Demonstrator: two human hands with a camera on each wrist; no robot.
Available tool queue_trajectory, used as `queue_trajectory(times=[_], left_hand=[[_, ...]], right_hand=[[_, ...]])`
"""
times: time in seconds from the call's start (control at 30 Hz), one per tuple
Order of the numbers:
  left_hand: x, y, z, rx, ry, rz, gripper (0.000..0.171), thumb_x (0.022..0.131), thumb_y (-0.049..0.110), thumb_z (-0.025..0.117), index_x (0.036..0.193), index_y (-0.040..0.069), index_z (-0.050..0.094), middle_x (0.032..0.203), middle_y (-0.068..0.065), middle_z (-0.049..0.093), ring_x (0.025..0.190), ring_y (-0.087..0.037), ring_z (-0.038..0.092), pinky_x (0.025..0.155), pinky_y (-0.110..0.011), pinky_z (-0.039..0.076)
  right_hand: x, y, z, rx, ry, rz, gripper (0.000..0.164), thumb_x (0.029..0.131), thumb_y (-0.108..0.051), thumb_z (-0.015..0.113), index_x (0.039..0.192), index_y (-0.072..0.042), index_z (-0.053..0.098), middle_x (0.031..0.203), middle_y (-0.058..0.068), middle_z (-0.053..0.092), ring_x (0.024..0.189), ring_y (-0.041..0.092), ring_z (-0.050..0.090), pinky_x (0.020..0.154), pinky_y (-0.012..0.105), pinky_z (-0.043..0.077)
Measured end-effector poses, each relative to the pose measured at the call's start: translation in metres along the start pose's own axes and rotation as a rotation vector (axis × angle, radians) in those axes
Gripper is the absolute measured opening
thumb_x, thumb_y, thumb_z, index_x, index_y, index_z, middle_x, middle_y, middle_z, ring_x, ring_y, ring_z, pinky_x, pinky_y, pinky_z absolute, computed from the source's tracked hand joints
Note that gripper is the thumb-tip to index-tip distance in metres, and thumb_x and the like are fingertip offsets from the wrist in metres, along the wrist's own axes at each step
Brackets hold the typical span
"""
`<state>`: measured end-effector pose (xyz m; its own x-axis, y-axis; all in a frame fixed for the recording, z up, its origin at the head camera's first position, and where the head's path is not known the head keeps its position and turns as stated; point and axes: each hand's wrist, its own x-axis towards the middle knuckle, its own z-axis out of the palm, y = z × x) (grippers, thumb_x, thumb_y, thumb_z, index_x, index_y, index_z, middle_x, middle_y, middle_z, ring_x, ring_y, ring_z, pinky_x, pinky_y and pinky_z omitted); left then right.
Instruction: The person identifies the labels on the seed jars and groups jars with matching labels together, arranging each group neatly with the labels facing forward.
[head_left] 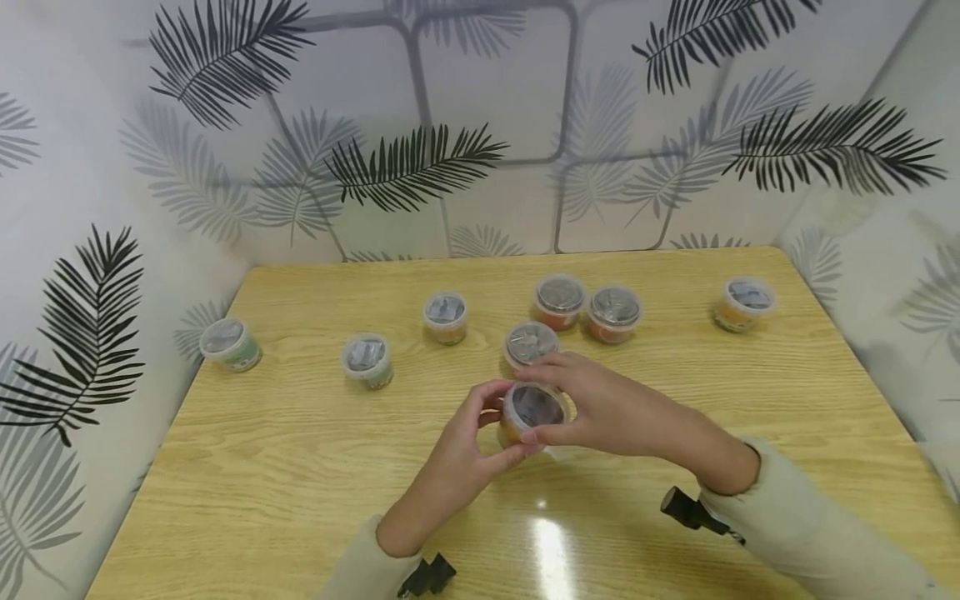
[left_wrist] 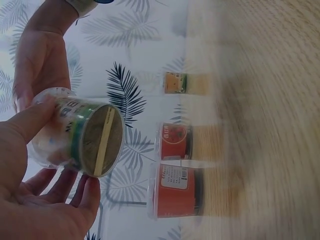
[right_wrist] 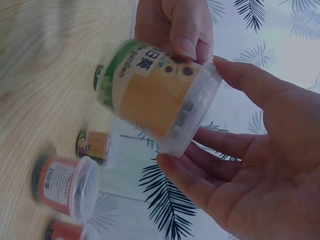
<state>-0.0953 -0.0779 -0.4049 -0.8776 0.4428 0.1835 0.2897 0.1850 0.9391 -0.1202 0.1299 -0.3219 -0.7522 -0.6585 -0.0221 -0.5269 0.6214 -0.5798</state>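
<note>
Both hands hold a clear plastic cup (head_left: pixel 536 407) with a lid above the middle of the table. Its label, orange with sunflowers and a green band, shows in the right wrist view. The left hand (head_left: pixel 467 454) grips the cup's side, fingers and thumb curled round it. My right hand (head_left: pixel 596 408) holds the lid (right_wrist: pixel 192 115) by its rim between thumb and fingers. In the left wrist view the cup is tilted, and a pale flat strip (left_wrist: pixel 104 142) lies across its dark base. Right behind it stands a similar lidded cup (head_left: pixel 529 342).
Two red-labelled cups (head_left: pixel 559 300) (head_left: pixel 614 313) stand together farther back. An orange-labelled cup (head_left: pixel 742 303) is at the far right. Leftward are another orange cup (head_left: pixel 446 317) and two green ones (head_left: pixel 367 360) (head_left: pixel 231 344). A leaf-patterned backdrop (head_left: pixel 495 208) encloses the wooden table (head_left: pixel 300 467).
</note>
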Motion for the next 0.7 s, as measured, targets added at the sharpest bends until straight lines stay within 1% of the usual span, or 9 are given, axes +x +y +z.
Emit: queue_trajectory(times=[0.07, 0.17, 0.27, 0.33, 0.4, 0.5, 0.6, 0.7], left_hand=[[0.001, 0.000, 0.000, 0.017, -0.020, 0.006, 0.072, 0.077, 0.023, 0.076, 0.136, 0.013, 0.036, 0.133, 0.003, 0.043, 0.116, -0.015, 0.045, 0.098, -0.033, 0.040], [0.002, -0.002, 0.000, 0.072, -0.048, 0.024, 0.073, 0.078, 0.024, 0.075, 0.137, 0.011, 0.034, 0.135, 0.003, 0.041, 0.118, -0.018, 0.043, 0.098, -0.034, 0.039], [0.006, -0.005, -0.002, 0.131, -0.050, 0.031, 0.069, 0.081, 0.022, 0.073, 0.137, 0.007, 0.035, 0.136, -0.001, 0.041, 0.118, -0.020, 0.043, 0.098, -0.036, 0.039], [0.011, -0.007, -0.004, 0.169, -0.039, 0.022, 0.065, 0.083, 0.022, 0.071, 0.136, 0.005, 0.036, 0.135, -0.004, 0.042, 0.117, -0.019, 0.042, 0.097, -0.035, 0.040], [0.018, -0.010, -0.005, 0.209, -0.028, 0.013, 0.063, 0.085, 0.022, 0.070, 0.135, 0.003, 0.037, 0.134, -0.008, 0.042, 0.116, -0.019, 0.042, 0.096, -0.035, 0.040], [0.030, -0.012, -0.008, 0.267, -0.034, 0.000, 0.063, 0.086, 0.025, 0.068, 0.136, 0.003, 0.036, 0.134, -0.012, 0.041, 0.115, -0.021, 0.041, 0.096, -0.036, 0.040], [0.045, -0.014, -0.010, 0.336, -0.049, -0.005, 0.066, 0.087, 0.028, 0.067, 0.138, 0.004, 0.033, 0.132, -0.014, 0.040, 0.115, -0.023, 0.040, 0.094, -0.038, 0.041], [0.060, -0.019, -0.010, 0.418, -0.065, -0.001, 0.068, 0.087, 0.028, 0.067, 0.140, 0.005, 0.031, 0.132, -0.013, 0.039, 0.119, -0.024, 0.038, 0.097, -0.039, 0.040]], right_hand=[[-0.001, 0.002, -0.002, -0.021, -0.007, 0.012, 0.069, 0.080, -0.050, 0.067, 0.133, -0.009, 0.050, 0.128, 0.004, 0.050, 0.115, 0.019, 0.047, 0.088, 0.035, 0.047], [-0.005, 0.007, -0.007, -0.045, -0.011, 0.040, 0.068, 0.079, -0.048, 0.069, 0.131, -0.008, 0.052, 0.129, 0.006, 0.050, 0.116, 0.021, 0.048, 0.087, 0.036, 0.048], [-0.009, 0.015, -0.016, -0.064, 0.000, 0.058, 0.067, 0.079, -0.046, 0.070, 0.129, -0.005, 0.053, 0.127, 0.008, 0.051, 0.116, 0.024, 0.048, 0.087, 0.038, 0.048], [-0.013, 0.021, -0.024, -0.074, 0.006, 0.078, 0.067, 0.080, -0.046, 0.069, 0.129, -0.004, 0.053, 0.128, 0.010, 0.052, 0.118, 0.028, 0.047, 0.088, 0.041, 0.047], [-0.017, 0.029, -0.033, -0.080, 0.008, 0.103, 0.067, 0.081, -0.046, 0.068, 0.131, -0.004, 0.052, 0.130, 0.013, 0.051, 0.121, 0.031, 0.044, 0.090, 0.045, 0.045], [-0.026, 0.041, -0.049, -0.082, 0.006, 0.155, 0.068, 0.083, -0.045, 0.066, 0.134, -0.004, 0.049, 0.133, 0.017, 0.047, 0.122, 0.035, 0.042, 0.091, 0.049, 0.044], [-0.035, 0.056, -0.065, -0.100, 0.008, 0.197, 0.068, 0.084, -0.043, 0.066, 0.134, -0.002, 0.047, 0.132, 0.019, 0.047, 0.119, 0.035, 0.045, 0.089, 0.049, 0.044], [-0.045, 0.072, -0.081, -0.140, -0.001, 0.239, 0.068, 0.084, -0.041, 0.066, 0.133, 0.002, 0.047, 0.130, 0.022, 0.047, 0.116, 0.037, 0.045, 0.087, 0.051, 0.044]])
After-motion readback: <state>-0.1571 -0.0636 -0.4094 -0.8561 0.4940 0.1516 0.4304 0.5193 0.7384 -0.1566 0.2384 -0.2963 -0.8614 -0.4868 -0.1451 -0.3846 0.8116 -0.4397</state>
